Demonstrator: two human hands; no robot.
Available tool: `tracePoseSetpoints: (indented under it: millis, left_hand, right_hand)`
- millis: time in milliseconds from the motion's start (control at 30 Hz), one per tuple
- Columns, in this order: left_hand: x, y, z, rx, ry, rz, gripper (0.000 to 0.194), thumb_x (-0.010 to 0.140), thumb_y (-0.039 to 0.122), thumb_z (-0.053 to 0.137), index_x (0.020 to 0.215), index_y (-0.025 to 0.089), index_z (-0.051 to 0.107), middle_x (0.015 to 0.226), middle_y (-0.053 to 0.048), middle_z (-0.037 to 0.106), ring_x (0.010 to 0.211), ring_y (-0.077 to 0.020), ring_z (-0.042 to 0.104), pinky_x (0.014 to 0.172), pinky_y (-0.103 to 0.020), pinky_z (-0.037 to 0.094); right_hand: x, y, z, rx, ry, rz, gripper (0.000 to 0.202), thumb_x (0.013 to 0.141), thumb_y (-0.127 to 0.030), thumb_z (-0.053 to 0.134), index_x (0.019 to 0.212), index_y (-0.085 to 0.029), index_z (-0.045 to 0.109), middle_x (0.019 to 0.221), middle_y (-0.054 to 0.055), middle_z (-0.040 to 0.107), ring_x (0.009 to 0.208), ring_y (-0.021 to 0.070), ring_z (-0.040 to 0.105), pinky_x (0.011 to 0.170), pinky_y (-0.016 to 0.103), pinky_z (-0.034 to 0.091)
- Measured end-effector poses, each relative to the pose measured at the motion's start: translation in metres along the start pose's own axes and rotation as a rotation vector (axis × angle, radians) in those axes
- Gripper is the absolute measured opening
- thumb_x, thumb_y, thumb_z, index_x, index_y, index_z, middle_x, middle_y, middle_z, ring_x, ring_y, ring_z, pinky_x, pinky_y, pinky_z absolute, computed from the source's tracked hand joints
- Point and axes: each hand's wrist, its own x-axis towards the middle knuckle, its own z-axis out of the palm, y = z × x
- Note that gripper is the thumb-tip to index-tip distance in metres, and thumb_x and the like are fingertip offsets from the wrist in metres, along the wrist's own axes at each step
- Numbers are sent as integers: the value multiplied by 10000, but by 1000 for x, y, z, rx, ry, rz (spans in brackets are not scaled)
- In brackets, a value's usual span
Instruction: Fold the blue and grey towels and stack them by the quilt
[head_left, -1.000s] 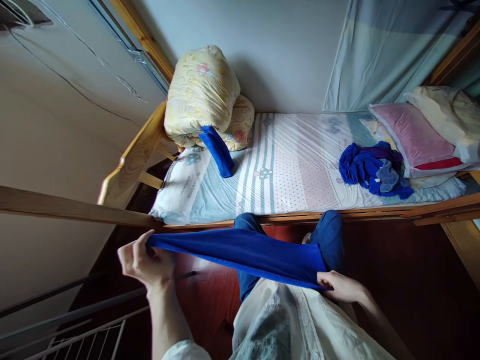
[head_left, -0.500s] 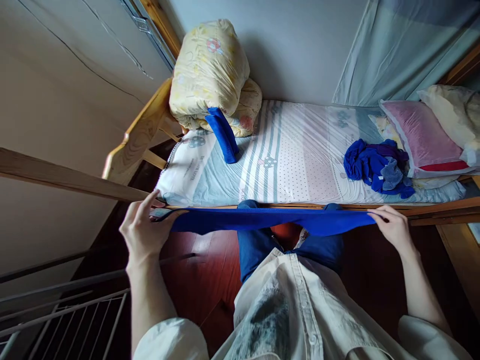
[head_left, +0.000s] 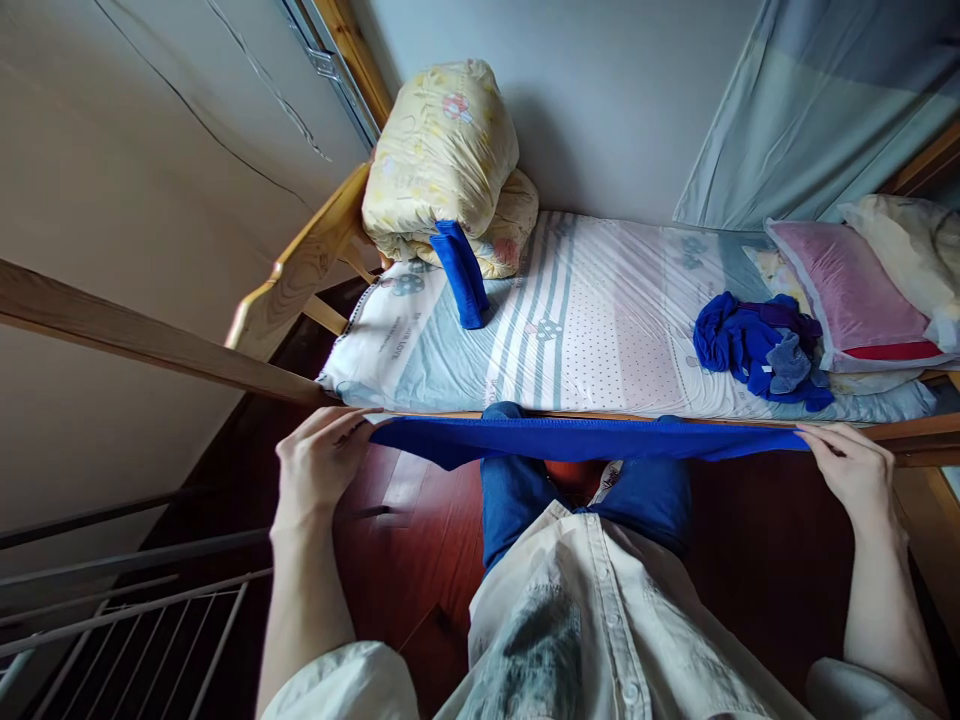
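A long blue cloth (head_left: 585, 438) is stretched nearly level above my knees, in front of the bed's edge. Its left end is pinched in my left hand (head_left: 321, 455), and my right hand (head_left: 851, 460) pinches the right end between thumb and fingers. On the bed, a folded blue cloth (head_left: 460, 277) leans against the yellow quilt (head_left: 442, 150). Farther right lies a crumpled heap of blue cloths (head_left: 757, 345), with a purple piece and a paler blue piece in it.
The mattress (head_left: 585, 310) has a striped and dotted sheet. A pink pillow (head_left: 855, 285) sits at its right end. Wooden rails (head_left: 150, 335) run along the left, above a metal rack (head_left: 142, 620). A curtain (head_left: 802, 120) hangs at the back right.
My right hand has moved right and my left hand slightly right, and the cloth between them is stretched wider. My left fingers have closed onto its corner. The view has shifted a little.
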Motion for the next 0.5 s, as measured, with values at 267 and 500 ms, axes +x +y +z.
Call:
tracePoseSetpoints:
  millis: [267, 500]
  left_hand:
    - [-4, 18, -8, -39, 20, -34, 365, 901, 513, 623, 846, 197, 797, 715, -10, 771, 581, -134, 639, 609, -241, 506]
    - [-14, 16, -40, -146, -280, -185, 302, 827, 514, 649, 871, 269, 821, 655, 66, 766, 540, -159, 698, 592, -286, 604]
  right_hand:
    - [-12, 15, -16, 13, -49, 176, 311, 953, -473, 687, 803, -237, 823, 739, 60, 755, 580, 167, 686, 622, 281, 549]
    - [-64, 24, -21, 166, -186, 630, 390, 862, -599, 724, 800, -221, 797, 732, 81, 747, 600, 226, 745, 583, 330, 609]
